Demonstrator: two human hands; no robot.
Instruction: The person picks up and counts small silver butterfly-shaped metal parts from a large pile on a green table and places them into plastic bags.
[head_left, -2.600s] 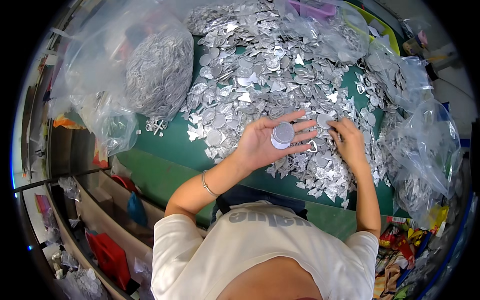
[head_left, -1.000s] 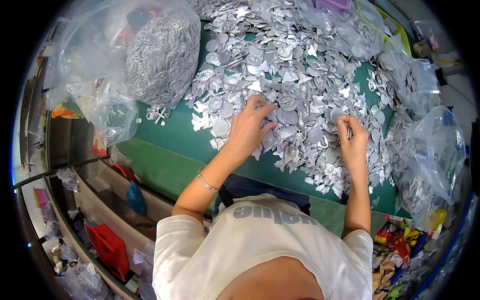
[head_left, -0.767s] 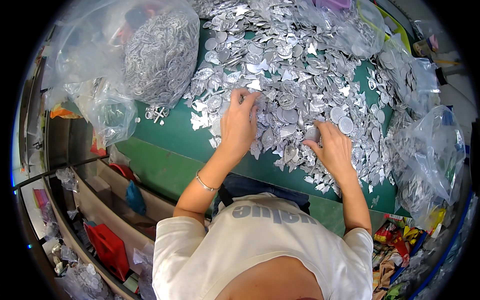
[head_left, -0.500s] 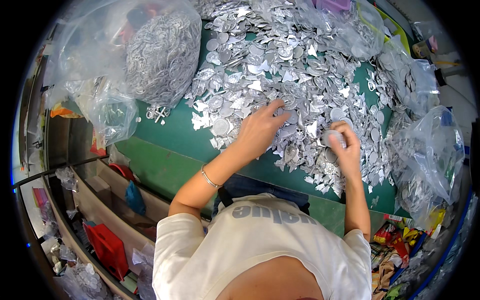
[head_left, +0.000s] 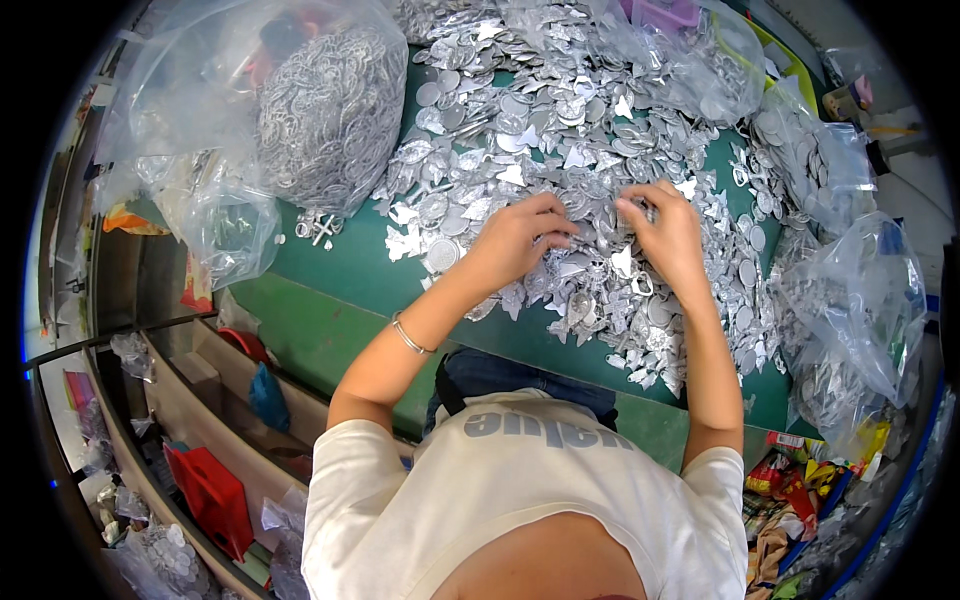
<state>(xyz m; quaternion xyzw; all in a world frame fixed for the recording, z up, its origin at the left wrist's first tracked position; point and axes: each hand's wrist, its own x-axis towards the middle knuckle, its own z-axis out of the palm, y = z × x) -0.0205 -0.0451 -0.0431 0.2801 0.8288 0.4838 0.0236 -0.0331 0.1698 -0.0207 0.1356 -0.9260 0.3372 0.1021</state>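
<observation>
A wide heap of small silvery flat metal pieces [head_left: 610, 150], some round discs, others star- or butterfly-shaped, covers much of the green table. My left hand [head_left: 520, 238], a bangle [head_left: 411, 335] on its forearm, reaches over the heap's near left part. Its fingers are bent in toward the thumb among the pieces; whatever lies between the tips is too small to name. Opposite it, my right hand [head_left: 668, 232] hovers over the middle of the heap, thumb and forefinger bent and slightly apart. No piece shows in it. A textured round disc [head_left: 442, 253] lies beside my left wrist.
A clear bag stuffed with silvery rings [head_left: 330, 125] stands at the far left. Clear bags of metal pieces [head_left: 845, 320] line the right side. A purple basket [head_left: 668, 12] and a yellow-green tray [head_left: 790, 65] sit at the back. Left below is an open drawer [head_left: 250, 440].
My right hand has moved up and left toward my left hand, and the round disc it held no longer shows in it. My left hand has shifted slightly, its fingers curling more.
</observation>
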